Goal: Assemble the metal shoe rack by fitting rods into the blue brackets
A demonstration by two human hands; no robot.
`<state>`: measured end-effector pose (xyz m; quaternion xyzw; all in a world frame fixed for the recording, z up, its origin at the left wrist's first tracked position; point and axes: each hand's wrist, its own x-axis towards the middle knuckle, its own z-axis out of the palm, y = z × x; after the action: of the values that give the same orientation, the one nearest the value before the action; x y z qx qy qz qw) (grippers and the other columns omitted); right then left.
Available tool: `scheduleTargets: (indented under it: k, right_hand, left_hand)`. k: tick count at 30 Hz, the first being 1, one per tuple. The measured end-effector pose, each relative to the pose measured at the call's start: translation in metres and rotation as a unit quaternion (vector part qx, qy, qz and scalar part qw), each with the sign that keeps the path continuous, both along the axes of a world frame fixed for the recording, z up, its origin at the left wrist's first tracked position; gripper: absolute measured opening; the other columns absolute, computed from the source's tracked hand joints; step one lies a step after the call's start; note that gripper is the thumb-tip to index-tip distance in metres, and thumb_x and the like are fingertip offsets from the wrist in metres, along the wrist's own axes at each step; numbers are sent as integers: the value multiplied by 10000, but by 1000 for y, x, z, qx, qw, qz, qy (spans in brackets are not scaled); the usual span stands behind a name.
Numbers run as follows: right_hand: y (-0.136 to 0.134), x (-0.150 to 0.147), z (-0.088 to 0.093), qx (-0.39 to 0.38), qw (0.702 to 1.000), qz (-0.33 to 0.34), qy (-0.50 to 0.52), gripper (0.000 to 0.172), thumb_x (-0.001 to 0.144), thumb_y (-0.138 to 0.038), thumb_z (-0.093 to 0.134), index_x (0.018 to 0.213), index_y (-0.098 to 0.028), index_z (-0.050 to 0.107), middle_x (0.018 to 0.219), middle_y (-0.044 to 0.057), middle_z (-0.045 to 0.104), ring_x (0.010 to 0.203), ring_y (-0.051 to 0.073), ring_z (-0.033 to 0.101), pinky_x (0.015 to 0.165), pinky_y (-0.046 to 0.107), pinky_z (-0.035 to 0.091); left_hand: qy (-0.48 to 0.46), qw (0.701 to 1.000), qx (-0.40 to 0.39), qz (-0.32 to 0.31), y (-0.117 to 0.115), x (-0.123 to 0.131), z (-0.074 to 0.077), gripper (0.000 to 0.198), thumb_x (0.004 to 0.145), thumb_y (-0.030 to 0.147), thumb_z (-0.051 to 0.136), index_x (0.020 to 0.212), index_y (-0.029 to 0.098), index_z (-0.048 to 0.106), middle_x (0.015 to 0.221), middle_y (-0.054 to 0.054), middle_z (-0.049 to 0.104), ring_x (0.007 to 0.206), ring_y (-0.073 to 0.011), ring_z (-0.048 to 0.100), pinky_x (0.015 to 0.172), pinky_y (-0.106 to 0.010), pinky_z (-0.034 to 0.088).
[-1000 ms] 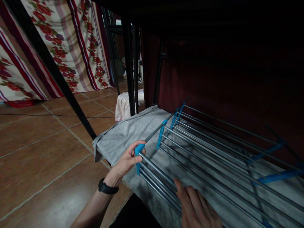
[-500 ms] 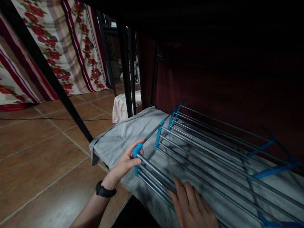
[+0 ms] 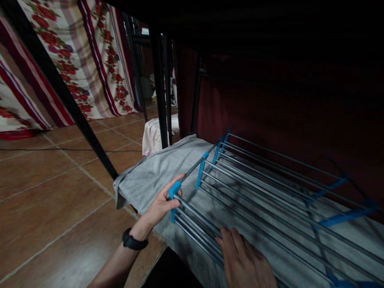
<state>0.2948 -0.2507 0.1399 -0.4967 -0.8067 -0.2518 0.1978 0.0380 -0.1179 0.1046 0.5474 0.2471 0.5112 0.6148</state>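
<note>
A drying rack [image 3: 255, 182] with grey metal bars and blue plastic joints rests on a grey cloth. My left hand [image 3: 163, 204], with a black band on its wrist, is closed around the rack's near left corner, by the blue corner joint [image 3: 175, 189]. Its thumb lies over the front bar. Farther right along that bar is my right hand [image 3: 244, 258], its fingers curled over the bar from above. The underside of that grip is hidden.
The grey cloth [image 3: 156, 168] covers a low shelf under a dark overhead surface. A black slanted post [image 3: 87, 128] stands at left, another upright post [image 3: 160, 88] behind. Beyond are tiled floor [image 3: 54, 208], a thin cable, a striped cloth [image 3: 151, 138] and a floral curtain [image 3: 81, 60].
Almost nothing differs. My right hand has shifted very slightly to the right on the bar; both hands keep their hold and the rack stays in place.
</note>
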Motion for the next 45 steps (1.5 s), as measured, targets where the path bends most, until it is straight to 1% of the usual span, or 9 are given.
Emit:
scheduleTargets:
  k: [7, 11, 15, 20, 26, 33, 37, 42, 45]
  right_hand:
    - [0, 3, -5, 18, 1000, 16, 0, 327, 1036, -254, 372, 1179, -112, 629, 959, 84, 718, 708, 154, 656, 633, 280, 438]
    - [0, 0, 0, 30, 1000, 0, 8, 342, 1033, -278, 388, 1232, -113, 611, 927, 70, 715, 722, 169, 656, 666, 310, 432]
    - [-6, 6, 4, 54, 998, -11, 29, 292, 1020, -298, 448, 1177, -136, 632, 874, 50, 709, 705, 167, 648, 701, 317, 430]
    - [-12, 20, -5, 35, 999, -18, 12, 259, 1024, -320, 464, 1047, -149, 658, 795, 25, 687, 626, 125, 625, 610, 265, 424]
    - [-10, 23, -7, 27, 1000, 9, -9, 272, 1037, -295, 423, 1042, -137, 644, 872, 44, 702, 654, 102, 650, 582, 218, 444]
    - [-7, 21, -5, -28, 999, 12, 31, 308, 1052, -304, 364, 1018, -150, 629, 890, 57, 703, 649, 102, 661, 550, 228, 430]
    - [-7, 12, 7, -22, 998, -7, 62, 325, 1057, -302, 337, 1010, -170, 630, 835, 35, 688, 635, 117, 641, 575, 263, 415]
    - [-19, 4, 18, -20, 994, -66, 80, 412, 1065, -319, 224, 1117, -188, 612, 895, 32, 685, 756, 165, 643, 689, 321, 427]
    - [-29, 13, 19, -42, 985, -122, 112, 324, 1055, -292, 279, 1110, -208, 587, 903, 14, 660, 758, 173, 622, 685, 333, 423]
  left_hand:
    - [-9, 1000, -2, 15, 0, 2, 1, 876, 733, 443, 812, 1475, 262, 384, 786, 23, 510, 654, -91, 395, 568, -212, 302]
    - [-14, 1000, -5, 12, 0, 2, 0, 880, 712, 439, 828, 1462, 257, 404, 773, 24, 517, 637, -89, 393, 559, -215, 299]
    - [-16, 1000, -13, 10, -1, 1, 1, 910, 682, 407, 856, 1460, 274, 403, 784, 23, 530, 642, -93, 405, 563, -217, 305]
    - [-16, 1000, -9, 18, -1, 4, 5, 864, 676, 432, 854, 1425, 250, 463, 758, 21, 538, 635, -96, 409, 557, -221, 302]
    - [-16, 999, -14, 25, -2, 6, 6, 856, 686, 432, 845, 1428, 251, 459, 755, 28, 531, 622, -87, 396, 548, -214, 290]
    - [-12, 999, -13, 32, -3, 6, 3, 826, 717, 414, 818, 1433, 228, 451, 745, 29, 518, 616, -88, 385, 547, -213, 296]
    - [1, 998, -17, 52, -2, 6, 2, 798, 703, 444, 819, 1396, 228, 489, 742, 29, 520, 616, -89, 400, 549, -206, 311]
    - [45, 993, -38, 104, 3, -2, -4, 770, 660, 425, 845, 1339, 240, 533, 788, 9, 584, 687, -121, 492, 596, -208, 394]
    - [63, 989, -53, 124, 12, -9, -8, 781, 609, 461, 867, 1299, 286, 547, 782, 20, 599, 745, -155, 538, 645, -236, 456]
